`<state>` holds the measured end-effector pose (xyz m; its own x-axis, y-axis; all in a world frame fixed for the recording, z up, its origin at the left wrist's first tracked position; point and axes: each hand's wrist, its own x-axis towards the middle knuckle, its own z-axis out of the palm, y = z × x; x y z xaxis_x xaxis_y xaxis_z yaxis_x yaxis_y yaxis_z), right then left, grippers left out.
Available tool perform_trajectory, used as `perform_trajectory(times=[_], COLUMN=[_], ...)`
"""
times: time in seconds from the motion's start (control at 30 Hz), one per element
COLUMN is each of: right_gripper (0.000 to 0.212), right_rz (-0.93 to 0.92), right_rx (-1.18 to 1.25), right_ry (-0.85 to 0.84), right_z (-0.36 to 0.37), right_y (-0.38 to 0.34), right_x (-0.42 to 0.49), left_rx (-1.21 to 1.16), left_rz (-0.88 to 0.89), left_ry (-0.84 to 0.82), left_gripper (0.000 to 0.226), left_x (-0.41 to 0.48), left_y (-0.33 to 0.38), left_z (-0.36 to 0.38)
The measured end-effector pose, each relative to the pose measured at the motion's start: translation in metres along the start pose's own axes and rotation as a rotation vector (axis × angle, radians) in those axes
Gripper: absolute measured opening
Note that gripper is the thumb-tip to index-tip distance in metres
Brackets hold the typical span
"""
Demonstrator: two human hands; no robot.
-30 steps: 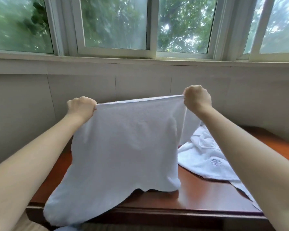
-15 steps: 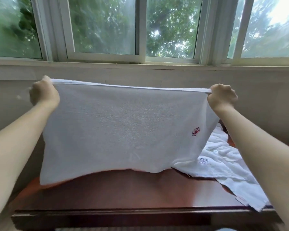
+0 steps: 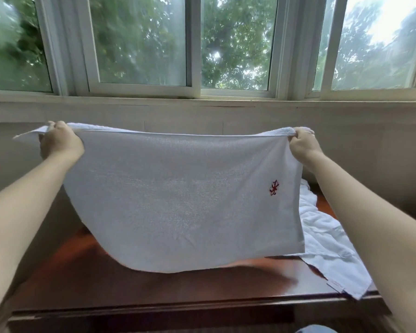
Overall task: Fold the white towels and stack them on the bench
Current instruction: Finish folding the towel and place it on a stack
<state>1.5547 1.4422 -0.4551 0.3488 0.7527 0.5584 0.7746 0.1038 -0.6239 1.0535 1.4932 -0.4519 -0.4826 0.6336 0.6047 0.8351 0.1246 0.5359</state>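
A white towel (image 3: 178,198) with a small red embroidered mark hangs stretched wide in the air above the dark wooden bench (image 3: 154,292). My left hand (image 3: 59,140) grips its upper left corner and my right hand (image 3: 302,143) grips its upper right corner, both at about the same height. The towel's lower edge hangs just above the bench top, curving up on the left. A second white towel (image 3: 327,251) lies crumpled on the bench's right side, partly hidden behind the held towel and my right arm.
The bench stands against a pale wall (image 3: 202,114) under a row of windows (image 3: 139,44). The crumpled towel's corner hangs over the bench's front right edge. The bench's left and middle surface shows bare wood.
My hands have moved apart, stretching the towel wide and flat. Its lower part has lifted off the bench's front edge and now hangs free above the top.
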Motion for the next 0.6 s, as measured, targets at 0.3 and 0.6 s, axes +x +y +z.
perform_trajectory(times=[0.3,0.6], right_gripper=[0.023,0.029], right_rz=[0.038,0.083], right_rx=[0.017,0.26], right_ry=[-0.09,-0.013], right_z=[0.04,0.079], right_y=[0.014,0.003], right_x=[0.014,0.069], left_rx=[0.053,-0.038], left_rz=[-0.025,-0.023], left_ry=[-0.09,-0.021], left_gripper=[0.035,0.034], left_x=[0.009,0.065], left_y=[-0.015,0.013], left_z=[0.028,0.042])
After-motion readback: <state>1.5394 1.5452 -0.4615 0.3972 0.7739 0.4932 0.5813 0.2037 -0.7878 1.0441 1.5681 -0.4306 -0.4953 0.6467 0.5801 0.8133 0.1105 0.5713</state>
